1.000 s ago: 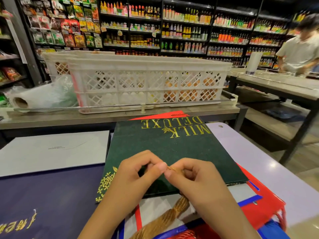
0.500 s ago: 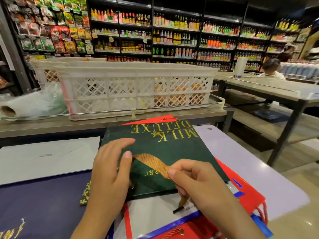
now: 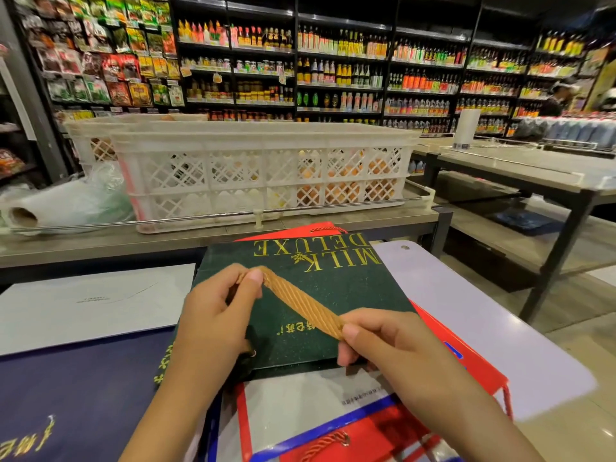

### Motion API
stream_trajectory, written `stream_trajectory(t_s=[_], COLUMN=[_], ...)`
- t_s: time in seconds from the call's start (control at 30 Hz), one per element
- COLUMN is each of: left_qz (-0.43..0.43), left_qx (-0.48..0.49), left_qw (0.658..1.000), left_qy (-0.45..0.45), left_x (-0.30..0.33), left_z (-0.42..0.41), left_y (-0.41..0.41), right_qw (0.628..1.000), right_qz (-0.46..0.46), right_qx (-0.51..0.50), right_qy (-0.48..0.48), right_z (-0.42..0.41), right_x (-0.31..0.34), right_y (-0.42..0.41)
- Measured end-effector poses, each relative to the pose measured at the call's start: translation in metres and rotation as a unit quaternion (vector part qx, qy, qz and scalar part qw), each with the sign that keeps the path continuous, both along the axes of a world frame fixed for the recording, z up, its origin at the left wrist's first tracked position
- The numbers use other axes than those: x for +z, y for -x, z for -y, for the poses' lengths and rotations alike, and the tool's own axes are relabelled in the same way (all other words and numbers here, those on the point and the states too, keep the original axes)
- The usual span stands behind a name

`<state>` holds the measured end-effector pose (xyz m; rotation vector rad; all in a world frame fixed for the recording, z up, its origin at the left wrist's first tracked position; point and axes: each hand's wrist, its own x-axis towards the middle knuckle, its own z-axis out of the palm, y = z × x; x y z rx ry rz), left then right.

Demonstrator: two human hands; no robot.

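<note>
The left hand's [image 3: 213, 315] thumb and curled fingers [image 3: 255, 278] pinch the upper end of a flat, golden-brown woven strap [image 3: 300, 301]. The right hand's [image 3: 390, 341] thumb and forefinger pinch its lower end. The strap runs straight between them, slanting just above the face of a dark green, felt-textured paper gift bag [image 3: 336, 285] with gold lettering, and its ribbed weave shows plainly. Half a second ago only the right hand held the strap, which lay slack and curved while the left hand's straight fingers touched its tip. A second ago both hands pinched close together at one spot.

The green bag lies flat on a glossy red paper bag [image 3: 473, 365], which lies over a white bag with red and blue borders [image 3: 316, 405]. A twisted red cord handle [image 3: 328, 441] shows at the near edge. To the left lie a navy blue bag with gold script [image 3: 66, 395] and a flat white sheet [image 3: 93, 305]; to the right lies a smooth pale board [image 3: 483, 321].

Beyond, on a grey counter [image 3: 100, 241], stands a white plastic lattice crate [image 3: 260, 138]. It holds rounded orange-brown items [image 3: 343, 188] at its right end, too blurred by the lattice to identify. A roll of thin clear plastic bags [image 3: 50, 208] lies beside it.
</note>
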<state>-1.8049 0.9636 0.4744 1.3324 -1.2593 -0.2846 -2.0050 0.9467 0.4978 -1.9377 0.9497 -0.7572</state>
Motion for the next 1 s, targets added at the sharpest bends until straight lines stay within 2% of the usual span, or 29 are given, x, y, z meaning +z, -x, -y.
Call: stream_trajectory(t_s=[0.17, 0.27, 0.37, 0.4, 0.47, 0.57, 0.7, 0.8, 1.0], left_qz=[0.034, 0.138, 0.272, 0.295, 0.312, 0.326, 0.367, 0.387, 0.447], left_qx=[0.028, 0.034, 0.053, 0.058, 0.047, -0.037, -0.145, -0.134, -0.073], left_qw=[0.999, 0.987, 0.951, 0.946, 0.948, 0.944, 0.918, 0.907, 0.891], left_qy=[-0.032, -0.071, -0.138, -0.121, -0.031, 0.028, -0.051, -0.102, -0.015], left_x=[0.01, 0.013, 0.008, 0.006, 0.006, 0.001, -0.012, -0.023, -0.03], left_z=[0.022, 0.029, 0.028, 0.025, 0.013, -0.003, -0.008, -0.006, -0.001], left_y=[0.009, 0.016, 0.019, 0.019, 0.021, 0.022, 0.026, 0.025, 0.019], right_qw=[0.999, 0.998, 0.996, 0.994, 0.989, 0.982, 0.975, 0.983, 0.986], right_qz=[-0.014, -0.006, 0.034, 0.055, 0.096, 0.134, 0.171, 0.135, 0.084], right_qx=[0.026, 0.016, -0.005, -0.01, -0.015, -0.037, -0.083, -0.118, -0.135], right_qy=[-0.032, -0.056, -0.08, -0.09, -0.112, -0.129, -0.11, -0.05, 0.055], right_z=[0.002, 0.007, 0.012, 0.014, 0.019, 0.028, 0.039, 0.043, 0.045], right_x=[0.004, 0.003, 0.003, 0.002, 0.002, 0.0, -0.009, -0.016, -0.025], right_y=[0.003, 0.008, 0.015, 0.017, 0.019, 0.019, 0.014, 0.012, 0.013])
